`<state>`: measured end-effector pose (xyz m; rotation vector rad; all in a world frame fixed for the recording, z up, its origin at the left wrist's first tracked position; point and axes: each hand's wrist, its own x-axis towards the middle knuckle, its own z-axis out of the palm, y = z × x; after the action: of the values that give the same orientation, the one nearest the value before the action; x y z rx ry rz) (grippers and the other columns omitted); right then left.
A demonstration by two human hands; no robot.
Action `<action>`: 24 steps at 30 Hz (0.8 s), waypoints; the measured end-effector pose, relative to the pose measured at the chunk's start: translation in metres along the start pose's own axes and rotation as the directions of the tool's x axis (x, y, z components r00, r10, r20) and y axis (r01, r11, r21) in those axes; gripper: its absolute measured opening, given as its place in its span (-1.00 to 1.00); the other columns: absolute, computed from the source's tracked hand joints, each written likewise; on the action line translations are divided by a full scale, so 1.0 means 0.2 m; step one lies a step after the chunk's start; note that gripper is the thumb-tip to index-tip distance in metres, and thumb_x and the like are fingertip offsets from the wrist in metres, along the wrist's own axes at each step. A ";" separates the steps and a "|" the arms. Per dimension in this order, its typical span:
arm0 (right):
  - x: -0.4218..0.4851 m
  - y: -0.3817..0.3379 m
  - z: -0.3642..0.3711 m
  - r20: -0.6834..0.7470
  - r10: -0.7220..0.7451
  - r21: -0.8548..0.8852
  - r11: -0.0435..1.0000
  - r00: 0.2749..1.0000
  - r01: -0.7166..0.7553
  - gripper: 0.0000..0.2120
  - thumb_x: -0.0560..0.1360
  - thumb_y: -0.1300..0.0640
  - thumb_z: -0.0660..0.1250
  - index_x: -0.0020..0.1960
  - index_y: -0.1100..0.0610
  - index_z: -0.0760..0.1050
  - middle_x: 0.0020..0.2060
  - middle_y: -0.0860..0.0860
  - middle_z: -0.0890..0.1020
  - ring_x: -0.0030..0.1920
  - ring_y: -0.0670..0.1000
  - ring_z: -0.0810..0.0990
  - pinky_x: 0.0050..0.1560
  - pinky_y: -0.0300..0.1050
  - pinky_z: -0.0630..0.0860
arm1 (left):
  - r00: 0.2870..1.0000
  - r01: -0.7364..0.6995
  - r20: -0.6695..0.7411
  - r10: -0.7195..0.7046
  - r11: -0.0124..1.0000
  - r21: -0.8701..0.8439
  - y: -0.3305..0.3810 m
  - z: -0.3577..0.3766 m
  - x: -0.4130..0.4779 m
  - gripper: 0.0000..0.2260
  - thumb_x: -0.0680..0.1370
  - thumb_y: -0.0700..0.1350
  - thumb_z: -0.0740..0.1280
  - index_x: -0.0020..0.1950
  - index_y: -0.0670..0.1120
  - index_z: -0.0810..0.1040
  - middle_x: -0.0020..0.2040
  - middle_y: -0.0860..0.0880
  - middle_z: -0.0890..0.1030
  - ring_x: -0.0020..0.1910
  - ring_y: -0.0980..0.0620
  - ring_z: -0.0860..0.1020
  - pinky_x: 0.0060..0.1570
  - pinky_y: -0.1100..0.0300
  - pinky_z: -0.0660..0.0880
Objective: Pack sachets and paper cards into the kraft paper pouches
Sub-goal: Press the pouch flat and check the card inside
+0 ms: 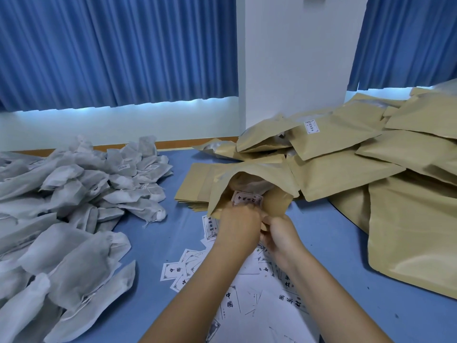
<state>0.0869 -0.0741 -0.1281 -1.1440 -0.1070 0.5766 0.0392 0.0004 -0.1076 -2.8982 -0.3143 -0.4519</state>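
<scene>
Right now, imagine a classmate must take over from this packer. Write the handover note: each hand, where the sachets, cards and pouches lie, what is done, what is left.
Left hand: pinches a paper card at the mouth of the open pouch.
Right hand: grips that pouch's lower lip.
Sachets: heaped on the left of the blue table.
Loose cards: under the forearms.
Flat pouches: stacked beneath the open one.
Done: puffed pouches piled on the right, apparently packed; something pale seems to sit inside the open one.
Left: push the card in, set the pouch aside, repeat.
</scene>
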 end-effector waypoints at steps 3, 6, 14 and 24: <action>0.00 -0.02 -0.01 -0.002 0.009 0.028 1.000 1.000 -0.009 -0.77 0.55 0.41 0.10 0.12 0.28 0.46 -0.19 0.09 0.55 -0.31 -0.05 0.50 -0.45 -0.26 0.42 | 1.000 0.004 0.028 -0.005 0.999 0.037 0.01 -0.02 0.00 -0.68 0.52 -0.19 0.26 0.27 -0.12 0.42 0.18 -0.07 0.51 0.19 -0.06 0.47 0.11 0.12 0.31; 0.01 -0.03 -0.02 0.002 0.054 0.061 0.997 0.999 -0.054 -0.76 0.53 0.49 0.05 -0.16 0.25 0.40 -0.44 0.02 0.48 -0.56 -0.14 0.46 -0.58 -0.28 0.40 | 0.997 -0.002 0.071 -0.003 0.997 0.081 0.02 -0.07 -0.04 -0.74 0.53 -0.20 0.23 0.21 -0.12 0.46 0.14 -0.07 0.53 0.16 -0.07 0.47 0.16 0.09 0.30; -0.01 -0.03 -0.03 0.062 0.058 0.014 0.998 0.996 -0.059 -0.81 0.56 0.44 0.05 -0.02 0.31 0.42 -0.45 0.07 0.56 -0.46 -0.01 0.50 -0.38 -0.16 0.45 | 0.815 -0.010 -0.569 -0.113 0.978 -0.209 0.00 -0.28 -0.09 -0.71 0.29 -0.38 0.32 -0.08 -0.14 0.66 -0.09 -0.10 0.61 -0.10 -0.13 0.54 -0.26 0.10 0.45; -0.06 -0.07 -0.01 0.441 0.038 0.148 0.982 0.897 -0.114 -0.82 0.49 0.20 0.18 -0.19 0.23 0.51 -0.26 0.10 0.56 -0.16 0.02 0.49 -0.15 -0.17 0.45 | 0.967 0.043 -0.240 -0.081 0.986 -0.163 0.00 -0.10 -0.09 -0.70 -0.06 -0.26 0.60 -0.47 -0.05 0.57 -0.46 0.05 0.51 -0.45 0.06 0.48 -0.56 0.28 0.27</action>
<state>0.0822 -0.0861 -0.1132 -0.8386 -0.3939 0.8918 0.0161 -0.0067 -0.0948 -2.9428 -0.3452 -0.8746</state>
